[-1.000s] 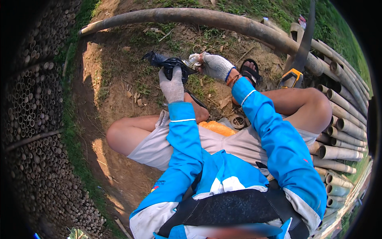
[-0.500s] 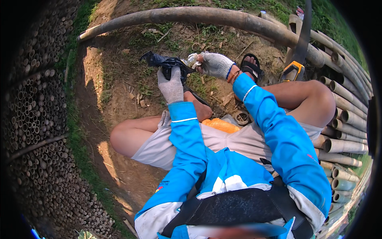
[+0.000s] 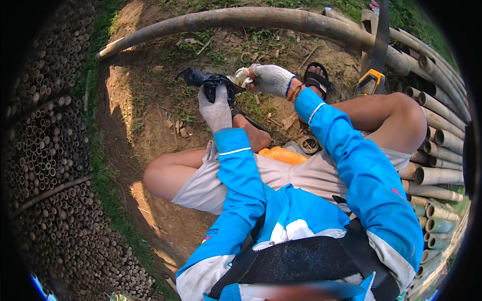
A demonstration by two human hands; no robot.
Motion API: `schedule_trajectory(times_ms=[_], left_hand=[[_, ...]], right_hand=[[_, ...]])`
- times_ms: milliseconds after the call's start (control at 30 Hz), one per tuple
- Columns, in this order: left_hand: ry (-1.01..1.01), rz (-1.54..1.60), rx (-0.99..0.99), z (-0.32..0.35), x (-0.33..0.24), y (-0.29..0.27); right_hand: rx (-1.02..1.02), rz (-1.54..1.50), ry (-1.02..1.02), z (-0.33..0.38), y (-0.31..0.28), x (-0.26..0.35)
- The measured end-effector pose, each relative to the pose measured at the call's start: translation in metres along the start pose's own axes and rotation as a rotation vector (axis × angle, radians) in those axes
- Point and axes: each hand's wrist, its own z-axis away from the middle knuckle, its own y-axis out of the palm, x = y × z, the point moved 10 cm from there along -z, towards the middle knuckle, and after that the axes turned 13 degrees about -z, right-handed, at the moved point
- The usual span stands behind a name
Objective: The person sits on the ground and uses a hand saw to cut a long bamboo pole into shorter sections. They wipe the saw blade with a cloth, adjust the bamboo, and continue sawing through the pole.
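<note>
At the far left, a stack of bamboo [image 3: 45, 150] presents its round cut ends, bordered by a strip of grass [image 3: 103, 180]. The black plastic bag [image 3: 192, 77] is located in front of the seated person, above the bare ground. The gloved left hand [image 3: 216, 111] grips it from below, thumb against the plastic. A long bamboo pole [image 3: 241, 19] spans the area beyond. Immediately right of the bag, a crumpled white piece [image 3: 241, 76] is pinched between the thumb and fingers of the gloved right hand [image 3: 273, 80]; whether piece and bag are joined cannot be determined. Orange mesh [image 3: 282, 155] lies between the legs, near a bamboo ring [image 3: 309, 144]. Farther right are a black sandal [image 3: 327, 86], a yellow-handled saw [image 3: 371, 79] and stacked bamboo poles [image 3: 442, 175].
</note>
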Motion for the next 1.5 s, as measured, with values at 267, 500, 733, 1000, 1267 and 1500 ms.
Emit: schedule_trajectory(times_ms=[267,500,733,1000,1267,1500], left_hand=[[-0.145,0.217,0.019,0.001,0.023,0.008],[-0.226,0.368,0.078,0.0,0.047,0.022],[-0.153,0.305,0.041,-0.005,0.036,0.013],[-0.168,0.275,0.018,-0.003,0.032,0.009],[-0.09,0.279,0.034,-0.008,0.027,0.006],[-0.103,0.277,0.024,-0.007,0.026,0.006]], right_hand=[[0.046,0.009,-0.013,0.001,0.008,0.013],[0.025,-0.051,-0.016,0.007,0.014,0.025],[0.064,-0.077,0.038,0.001,0.009,0.014],[0.028,-0.126,0.011,-0.001,0.001,0.014],[0.108,-0.112,0.03,0.002,0.008,0.013],[0.084,-0.129,0.04,0.0,0.006,0.011]])
